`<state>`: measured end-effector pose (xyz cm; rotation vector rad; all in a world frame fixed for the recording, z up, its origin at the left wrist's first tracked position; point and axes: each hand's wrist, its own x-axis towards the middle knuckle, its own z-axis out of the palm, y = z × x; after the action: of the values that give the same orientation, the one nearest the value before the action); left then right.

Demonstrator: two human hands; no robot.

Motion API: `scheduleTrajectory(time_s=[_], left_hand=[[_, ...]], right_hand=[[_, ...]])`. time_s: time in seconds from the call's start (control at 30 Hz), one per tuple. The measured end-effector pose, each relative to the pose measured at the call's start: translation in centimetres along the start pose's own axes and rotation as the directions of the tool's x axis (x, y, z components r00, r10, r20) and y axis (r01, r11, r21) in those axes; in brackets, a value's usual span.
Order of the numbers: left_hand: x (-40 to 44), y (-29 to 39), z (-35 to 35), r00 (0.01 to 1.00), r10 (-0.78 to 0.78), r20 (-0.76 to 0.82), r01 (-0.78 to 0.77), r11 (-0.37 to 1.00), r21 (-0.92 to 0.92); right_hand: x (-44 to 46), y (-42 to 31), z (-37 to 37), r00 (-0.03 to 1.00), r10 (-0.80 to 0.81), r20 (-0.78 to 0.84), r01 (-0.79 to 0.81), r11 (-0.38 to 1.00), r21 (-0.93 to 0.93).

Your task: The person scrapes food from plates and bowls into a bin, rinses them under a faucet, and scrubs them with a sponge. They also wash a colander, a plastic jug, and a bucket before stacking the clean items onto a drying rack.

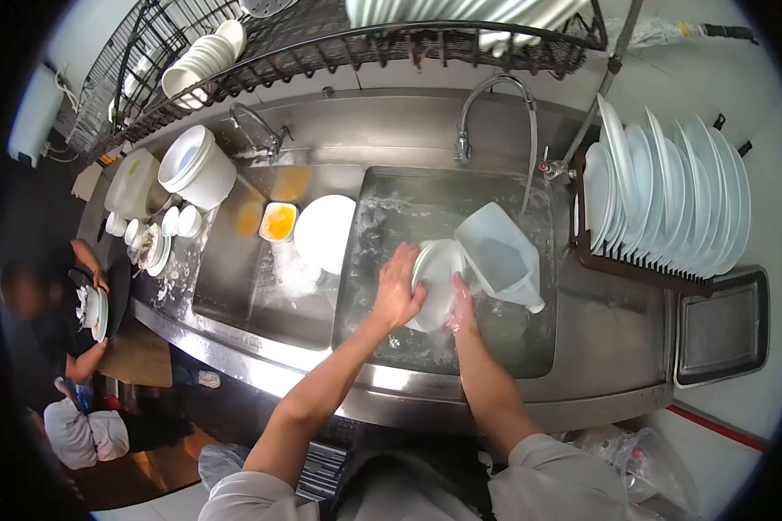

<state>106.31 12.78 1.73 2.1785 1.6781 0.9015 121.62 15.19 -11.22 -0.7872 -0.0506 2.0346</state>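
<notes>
Restaurant-style kitchen, steel double sink (233, 291), racked white plates (643, 191), overhead wire shelf (387, 48)

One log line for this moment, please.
left hand: on white dishes, left edge | right hand: same dishes, right edge | plastic jug: beside dishes in sink | rack: holds plates

Dishes (440, 282) smooth, glossy; jug (500, 260) translucent plastic; counter (613, 334) satiny metal; faucet (463, 143) shiny metal; sleeve (556, 479) matt cloth.

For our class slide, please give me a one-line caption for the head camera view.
Left hand and right hand hold white dishware beside a translucent jug in a water-filled sink.
</notes>
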Motion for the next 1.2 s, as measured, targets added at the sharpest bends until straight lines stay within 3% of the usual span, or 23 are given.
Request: scheduleTrajectory(time_s=[0.2,0.3,0.5,0.63,0.73,0.83,1.03,1.13,1.2], left_hand=[[1.4,4.3,-1.6,0.988,0.156,0.013,-0.156,0.981,0.115],[1.9,6.0,-1.9,0.978,0.204,0.035,-0.207,0.963,0.172],[1.5,8.6,-1.5,0.977,0.208,0.047,-0.214,0.951,0.225],[1.1,9.8,-1.3,0.98,0.191,0.049,-0.198,0.957,0.21],[0.7,9.8,-1.0,0.981,0.189,0.037,-0.192,0.96,0.203],[0.6,10.3,-1.2,0.983,0.175,0.054,-0.183,0.952,0.243],[1.1,10.5,-1.2,0.996,0.081,0.036,-0.087,0.969,0.233],[1.3,9.7,-0.7,0.999,0.023,0.03,-0.029,0.974,0.224],[1.2,8.6,-0.1,0.999,-0.022,0.049,0.013,0.982,0.186]], right_hand=[[0.0,-0.2,0.2,0.988,-0.151,0.041,0.15,0.988,0.038],[-1.5,-1.3,2.6,0.994,-0.107,0.027,0.106,0.993,0.052],[-1.4,-1.3,2.4,0.913,-0.166,0.372,0.085,0.971,0.223],[-0.4,-1.1,1.3,0.951,-0.042,0.307,-0.056,0.951,0.303],[-0.9,-1.5,1.4,0.92,-0.02,0.393,-0.097,0.956,0.276],[-1.9,-2.3,2.0,0.939,0.017,0.345,-0.109,0.962,0.249],[-1.6,-2.3,2.5,0.982,-0.024,0.185,-0.013,0.981,0.196],[1.2,-1.4,-0.4,0.961,-0.122,0.248,0.074,0.978,0.193],[1.2,-1.7,-1.1,0.972,-0.111,0.205,0.073,0.98,0.188]])
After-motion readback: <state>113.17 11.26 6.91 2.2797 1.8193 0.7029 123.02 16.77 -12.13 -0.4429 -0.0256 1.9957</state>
